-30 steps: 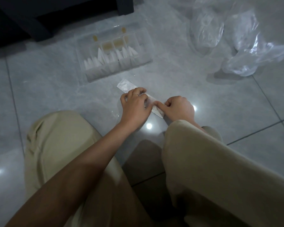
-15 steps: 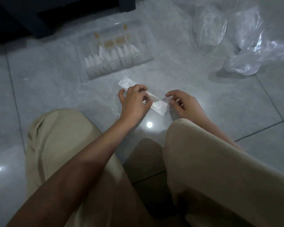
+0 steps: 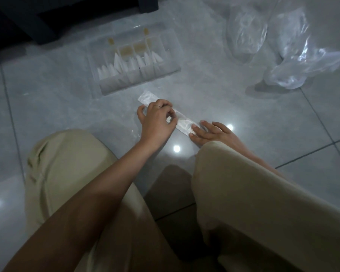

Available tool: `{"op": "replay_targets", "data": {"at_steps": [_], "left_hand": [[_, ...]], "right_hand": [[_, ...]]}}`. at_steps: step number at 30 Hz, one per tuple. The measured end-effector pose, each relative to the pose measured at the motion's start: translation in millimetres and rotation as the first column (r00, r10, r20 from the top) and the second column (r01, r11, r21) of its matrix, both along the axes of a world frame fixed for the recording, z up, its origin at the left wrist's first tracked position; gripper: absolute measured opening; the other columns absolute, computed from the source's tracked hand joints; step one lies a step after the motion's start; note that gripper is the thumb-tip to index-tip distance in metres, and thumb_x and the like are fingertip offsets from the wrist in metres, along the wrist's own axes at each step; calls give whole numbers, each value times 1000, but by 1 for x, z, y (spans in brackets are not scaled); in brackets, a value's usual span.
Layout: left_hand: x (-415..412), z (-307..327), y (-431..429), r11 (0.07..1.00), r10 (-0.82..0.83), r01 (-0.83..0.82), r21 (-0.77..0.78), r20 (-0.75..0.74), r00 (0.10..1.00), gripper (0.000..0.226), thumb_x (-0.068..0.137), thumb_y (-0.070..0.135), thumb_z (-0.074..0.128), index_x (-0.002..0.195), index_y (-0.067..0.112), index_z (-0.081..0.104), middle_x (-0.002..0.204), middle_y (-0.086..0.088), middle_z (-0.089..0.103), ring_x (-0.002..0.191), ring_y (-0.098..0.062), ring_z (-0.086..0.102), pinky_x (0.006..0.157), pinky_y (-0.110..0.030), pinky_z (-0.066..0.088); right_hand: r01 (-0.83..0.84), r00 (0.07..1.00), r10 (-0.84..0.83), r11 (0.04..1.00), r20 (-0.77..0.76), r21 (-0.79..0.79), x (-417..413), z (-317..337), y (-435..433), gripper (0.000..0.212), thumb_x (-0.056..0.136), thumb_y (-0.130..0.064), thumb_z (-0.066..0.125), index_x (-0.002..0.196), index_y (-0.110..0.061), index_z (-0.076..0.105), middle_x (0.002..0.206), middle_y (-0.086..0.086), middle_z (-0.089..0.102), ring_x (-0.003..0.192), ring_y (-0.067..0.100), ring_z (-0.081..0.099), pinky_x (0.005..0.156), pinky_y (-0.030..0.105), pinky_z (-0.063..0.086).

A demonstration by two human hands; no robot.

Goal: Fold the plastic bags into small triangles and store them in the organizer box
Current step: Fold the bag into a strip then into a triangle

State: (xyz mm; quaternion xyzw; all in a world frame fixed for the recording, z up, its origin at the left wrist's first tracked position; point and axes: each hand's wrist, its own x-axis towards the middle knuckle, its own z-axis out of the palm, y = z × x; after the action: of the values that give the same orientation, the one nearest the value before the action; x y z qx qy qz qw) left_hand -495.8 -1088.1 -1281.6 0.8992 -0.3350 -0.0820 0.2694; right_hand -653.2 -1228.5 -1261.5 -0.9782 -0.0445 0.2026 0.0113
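— Grey glossy floor tiles point(image 3: 67, 99) are carrying the long folded clear-plastic strip point(image 3: 183, 122).
— Left hand point(image 3: 157, 122) is pinching it, right hand point(image 3: 210, 132) pressing flat; its slick folds are threatening to spring open.

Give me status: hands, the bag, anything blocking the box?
Left hand pinches bag strip mid-length. Right hand flat, pressing its near end. Organizer box beyond strip, nothing between; loose bags far right.

hands: 2, left hand point(image 3: 157, 122) + right hand point(image 3: 210, 132) | strip point(image 3: 185, 123): 1 | box point(image 3: 110, 89): 1 | triangles point(image 3: 117, 62) in box: 9ish, too blurry to be sure | loose bags point(image 3: 302, 69): looks like 3, they overlap | ring point(image 3: 157, 106): 1 | legs point(image 3: 67, 173): 2
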Motion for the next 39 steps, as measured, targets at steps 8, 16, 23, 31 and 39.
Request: {"op": "replay_targets", "data": {"at_steps": [8,16,23,31,39], "left_hand": [[-10,6,-4,924,-382,369,97,256,888,40,75,10,60,115,13,63,131,-6,58,127,-21,50,105,-43,17],[-15,1,28,601,-696,557,573,33,718,78,92,57,11,154,11,4,162,-5,0,149,-15,2,116,-54,-1],[1,5,29,575,-658,583,574,-98,746,81,95,61,22,151,19,-18,159,4,-24,145,-8,-20,115,-54,-15],[1,0,31,601,-652,578,553,-79,754,81,96,60,24,151,20,-20,158,5,-25,144,-6,-22,114,-54,-16],[-1,1,27,687,-596,580,438,-115,794,80,96,55,37,154,23,-8,160,8,-17,146,-4,-15,113,-51,-18]], "right_hand": [[107,989,-96,989,-109,100,4,6,2,73,84,-59,15,140,-26,49,150,3,42,140,34,35,112,45,27],[107,969,-110,994,-223,-26,8,11,6,58,98,-61,20,152,-41,13,163,-7,-2,149,27,-7,115,48,-14],[151,970,-181,972,165,179,5,5,-11,52,88,-48,28,119,-32,66,135,-4,59,124,21,55,111,51,14],[-208,792,233,972,564,-109,20,-15,-39,20,91,-3,52,86,-12,69,85,4,69,71,25,63,98,44,36],[-295,721,363,931,591,-213,33,-11,-41,30,95,0,42,77,-11,64,73,6,60,71,25,60,98,43,37]]}}
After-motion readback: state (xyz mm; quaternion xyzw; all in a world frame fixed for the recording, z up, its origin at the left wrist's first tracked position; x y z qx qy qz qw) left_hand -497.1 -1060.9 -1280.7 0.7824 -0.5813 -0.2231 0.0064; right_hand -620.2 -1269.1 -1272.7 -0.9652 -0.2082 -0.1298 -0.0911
